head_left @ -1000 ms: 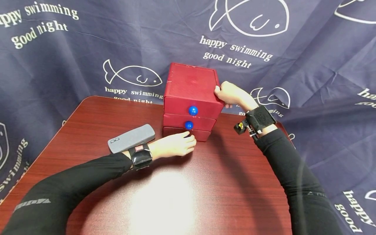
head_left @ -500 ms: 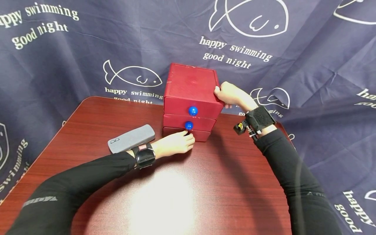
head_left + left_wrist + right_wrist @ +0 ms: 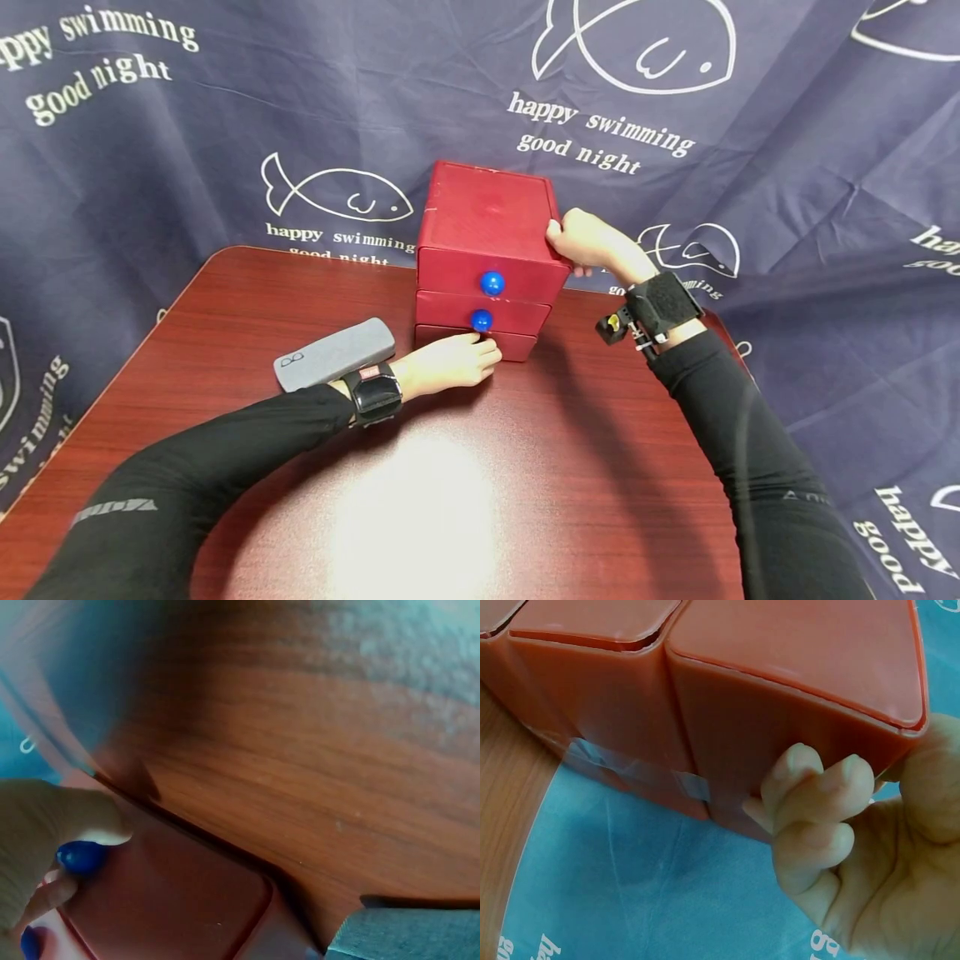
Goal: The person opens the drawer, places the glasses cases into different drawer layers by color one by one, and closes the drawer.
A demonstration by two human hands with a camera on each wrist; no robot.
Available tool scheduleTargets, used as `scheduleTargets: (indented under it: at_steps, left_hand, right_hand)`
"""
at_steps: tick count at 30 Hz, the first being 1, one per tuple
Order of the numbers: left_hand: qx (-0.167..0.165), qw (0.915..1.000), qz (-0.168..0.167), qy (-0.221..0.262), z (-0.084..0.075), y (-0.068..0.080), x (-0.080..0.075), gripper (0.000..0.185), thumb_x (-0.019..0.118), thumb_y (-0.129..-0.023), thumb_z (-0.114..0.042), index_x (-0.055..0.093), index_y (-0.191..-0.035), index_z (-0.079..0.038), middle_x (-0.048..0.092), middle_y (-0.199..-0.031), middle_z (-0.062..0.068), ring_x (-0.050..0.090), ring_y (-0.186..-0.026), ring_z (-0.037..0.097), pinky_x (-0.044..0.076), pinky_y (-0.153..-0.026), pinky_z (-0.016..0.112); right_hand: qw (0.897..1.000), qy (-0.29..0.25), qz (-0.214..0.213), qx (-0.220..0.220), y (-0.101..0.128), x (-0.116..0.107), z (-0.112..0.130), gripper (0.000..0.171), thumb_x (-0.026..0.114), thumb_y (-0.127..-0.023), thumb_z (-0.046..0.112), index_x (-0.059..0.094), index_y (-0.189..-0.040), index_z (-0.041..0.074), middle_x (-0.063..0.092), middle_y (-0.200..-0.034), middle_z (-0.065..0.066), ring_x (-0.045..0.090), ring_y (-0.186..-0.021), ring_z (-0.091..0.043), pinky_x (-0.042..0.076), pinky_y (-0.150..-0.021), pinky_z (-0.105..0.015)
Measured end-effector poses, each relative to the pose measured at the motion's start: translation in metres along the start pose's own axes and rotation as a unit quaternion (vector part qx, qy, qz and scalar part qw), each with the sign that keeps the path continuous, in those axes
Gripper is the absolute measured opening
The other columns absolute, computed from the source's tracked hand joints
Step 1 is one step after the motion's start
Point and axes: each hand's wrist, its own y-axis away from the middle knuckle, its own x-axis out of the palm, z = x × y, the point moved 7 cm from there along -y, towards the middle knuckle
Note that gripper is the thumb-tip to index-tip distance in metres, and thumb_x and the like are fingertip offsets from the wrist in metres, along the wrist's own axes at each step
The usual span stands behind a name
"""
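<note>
**Mira:** While the head view looks down on the wooden table point(image 3: 525, 500), which step do you judge is in hand?

**Jon:** I judge it is the grasp of the lowest drawer. The red three-drawer box point(image 3: 487, 217) stands upright at the far middle of the table. The left hand point(image 3: 447, 365) lies before the bottom drawer point(image 3: 510, 343), fingertips at its knob. The right hand point(image 3: 588, 242) holds the box's upper right edge, I think to steady it. A grey case point(image 3: 333, 353) lies just beside the left wrist.

**Mira:** Does the left wrist view show the fingers?

**Jon:** Yes. The thumb and a finger point(image 3: 56, 889) pinch the blue knob point(image 3: 81, 856) on the drawer front.

**Mira:** And the right wrist view?

**Jon:** The fingers point(image 3: 810, 806) are curled against the box's side wall point(image 3: 780, 727), the thumb over the top edge: a firm grasp.

**Mira:** What does the next move call for?

**Jon:** In my judgement, a straight pull towards the person. The drawer fronts face the person, so the drawer's long axis probably runs from front to back. The box is tallest along the vertical.
</note>
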Motion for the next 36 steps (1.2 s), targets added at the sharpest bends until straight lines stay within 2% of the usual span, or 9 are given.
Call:
scheduleTargets:
  at_steps: [6,12,22,29,31,36]
  left_hand:
    - [-0.006,0.9998,-0.016,0.007,0.002,-0.002,0.001,0.006,0.071,-0.095,-0.019,0.077,-0.096,-0.022,0.062,-0.099,-0.003,0.058,-0.097,0.014,0.052,-0.077,0.02]
    - [-0.006,1.0,-0.005,0.005,0.003,-0.005,0.001,0.008,0.071,-0.095,-0.018,0.078,-0.093,-0.021,0.063,-0.094,-0.004,0.056,-0.092,0.013,0.048,-0.071,0.019]
    - [-0.008,0.9988,0.024,0.041,0.002,-0.006,0.002,0.013,0.072,-0.093,-0.016,0.079,-0.088,-0.025,0.067,-0.101,-0.005,0.06,-0.1,0.014,0.053,-0.077,0.02]
    - [-0.01,0.9957,0.056,0.073,-0.006,-0.003,-0.004,0.012,0.07,-0.095,-0.02,0.079,-0.094,-0.028,0.069,-0.113,-0.006,0.064,-0.108,0.015,0.057,-0.086,0.023]
    - [-0.01,0.9953,0.058,0.077,-0.009,-0.003,-0.006,0.013,0.069,-0.096,-0.02,0.079,-0.095,-0.028,0.069,-0.112,-0.006,0.064,-0.108,0.015,0.057,-0.088,0.023]
    - [-0.007,0.9971,0.03,0.069,-0.017,-0.002,-0.02,0.017,0.068,-0.094,-0.017,0.078,-0.085,-0.027,0.067,-0.101,-0.007,0.06,-0.096,0.013,0.054,-0.084,0.022]
  right_hand:
    - [1.0,-0.001,-0.005,0.0,0.0,0.0,-0.001,0.045,0.031,-0.1,0.021,0.052,-0.062,0.008,0.051,-0.04,0.001,0.055,-0.037,-0.015,0.047,-0.047,-0.027]
    - [1.0,-0.003,-0.008,0.001,0.0,0.0,-0.001,0.044,0.031,-0.1,0.021,0.052,-0.062,0.008,0.051,-0.04,0.001,0.057,-0.039,-0.018,0.047,-0.046,-0.027]
    - [1.0,-0.002,-0.008,-0.001,0.0,0.0,0.0,0.047,0.031,-0.1,0.021,0.052,-0.06,0.008,0.051,-0.04,0.001,0.054,-0.037,-0.014,0.047,-0.05,-0.027]
    - [1.0,-0.007,-0.012,-0.005,0.001,0.0,0.0,0.047,0.032,-0.099,0.021,0.051,-0.059,0.008,0.05,-0.039,0.002,0.052,-0.035,-0.013,0.047,-0.052,-0.026]
    - [1.0,-0.011,-0.01,-0.007,0.001,0.0,0.0,0.048,0.032,-0.099,0.021,0.051,-0.058,0.008,0.05,-0.039,0.002,0.052,-0.035,-0.012,0.047,-0.052,-0.026]
    - [1.0,-0.013,-0.01,-0.015,0.001,0.001,0.001,0.05,0.031,-0.1,0.02,0.05,-0.056,0.009,0.05,-0.038,0.002,0.052,-0.035,-0.012,0.048,-0.053,-0.026]
